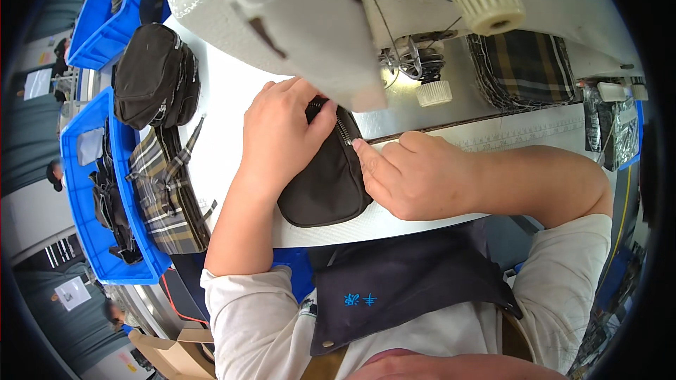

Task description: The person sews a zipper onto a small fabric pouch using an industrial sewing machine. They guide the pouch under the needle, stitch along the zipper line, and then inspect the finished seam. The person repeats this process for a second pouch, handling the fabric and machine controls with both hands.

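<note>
Head view: the left hand (282, 134) lies flat over the upper left part of a small dark pouch (327, 179), fingers curled over its top edge beside the zipper (343, 129), pressing it down rather than gripping it. The right hand (408, 172) rests against the pouch's right side, its fingertips (360, 146) touching the zipper line; the fingers are loosely bent, and whether they pinch any fabric cannot be told. The pouch lies on the white bench (218, 91) between the two hands, its long axis running from the person's body away toward the sewing machine (296, 14), zipper end farthest from the body. That far end is hidden under the machine's head, so the needle (412, 63) area is hard to make out. Beyond the left hand sit a stack of dark pouches (155, 74) and plaid fabric pieces (165, 190) in a blue bin (84, 239). Beyond the right hand lies more plaid fabric (524, 63), partly cut off by the machine.
</note>
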Demonstrator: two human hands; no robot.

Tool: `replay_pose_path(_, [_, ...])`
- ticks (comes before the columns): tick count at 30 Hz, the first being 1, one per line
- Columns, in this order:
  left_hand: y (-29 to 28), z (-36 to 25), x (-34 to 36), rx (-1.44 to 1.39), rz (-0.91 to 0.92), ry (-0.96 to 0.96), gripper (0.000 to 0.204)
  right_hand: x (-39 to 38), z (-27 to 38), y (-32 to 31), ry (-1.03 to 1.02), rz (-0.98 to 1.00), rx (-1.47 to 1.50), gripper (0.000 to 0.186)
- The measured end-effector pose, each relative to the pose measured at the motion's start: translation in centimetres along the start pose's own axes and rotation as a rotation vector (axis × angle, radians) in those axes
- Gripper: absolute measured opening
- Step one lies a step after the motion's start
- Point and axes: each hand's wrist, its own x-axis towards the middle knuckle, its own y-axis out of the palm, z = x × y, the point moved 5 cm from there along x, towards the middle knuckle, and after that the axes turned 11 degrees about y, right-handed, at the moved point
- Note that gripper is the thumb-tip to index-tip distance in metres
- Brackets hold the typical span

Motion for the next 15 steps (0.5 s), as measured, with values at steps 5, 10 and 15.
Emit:
replay_pose_path(5, [-0.21,-0.31,0.21,0.035,-0.023,0.022,0.013,-0.01,-0.03,0.02,0.020,0.007,0.004,0.025])
replay_pose_path(10, [-0.13,-0.44,0.49,0.051,-0.058,0.056,0.007,-0.01,-0.10,0.29,0.060,0.047,-0.006,0.023])
replay_pose_path(15, [0.03,-0.19,0.48,0.037,-0.072,0.084,0.008,0.23,-0.17,0.01,0.063,0.072,-0.008,0.022])
